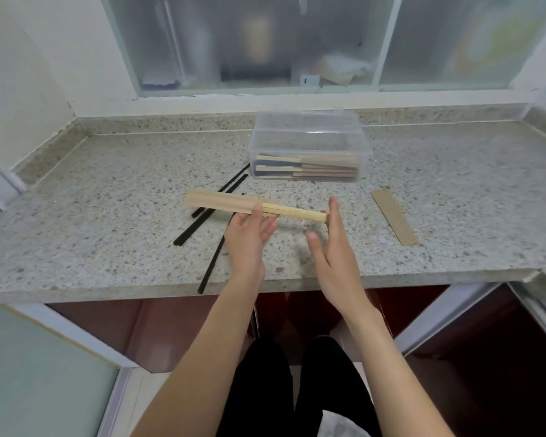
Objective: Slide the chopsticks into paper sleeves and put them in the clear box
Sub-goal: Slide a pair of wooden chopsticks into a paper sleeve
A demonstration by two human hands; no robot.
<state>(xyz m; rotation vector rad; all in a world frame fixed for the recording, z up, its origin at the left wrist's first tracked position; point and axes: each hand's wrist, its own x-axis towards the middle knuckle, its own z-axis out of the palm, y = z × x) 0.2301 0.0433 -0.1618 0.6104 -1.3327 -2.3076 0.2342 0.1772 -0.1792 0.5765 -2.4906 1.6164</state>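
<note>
Above the middle of the speckled granite countertop (pixel 454 190), nearer its front edge than its back, the person holds a pair of pale wooden chopsticks (pixel 297 212) partly pushed into a tan paper sleeve (pixel 221 200); the sleeve covers the left part and the bare wooden ends stick out to the right. The left hand (pixel 249 238) pinches the bundle at the sleeve's open mouth, thumb on top and the fingers loosely curled beneath. The right hand (pixel 331 247) has its fingers straight and spread, the palm turned toward the left, and its fingertips touch the blunt right end of the chopsticks. Under and to the left of the sleeve, several black chopsticks (pixel 213 200) lie loose on the countertop, one long one (pixel 213 263) reaching down to the front edge. Toward the back edge, right of the middle, stands the clear plastic box (pixel 309 134) without a lid on it, and in it lie sleeved chopsticks (pixel 306 167) stacked lengthwise, their tan sleeves to the right and wooden ends to the left. An empty paper sleeve (pixel 393 216) lies flat on the countertop to the right of the hands, well apart from the box. Behind the countertop runs a frosted sliding window (pixel 265 42).
</note>
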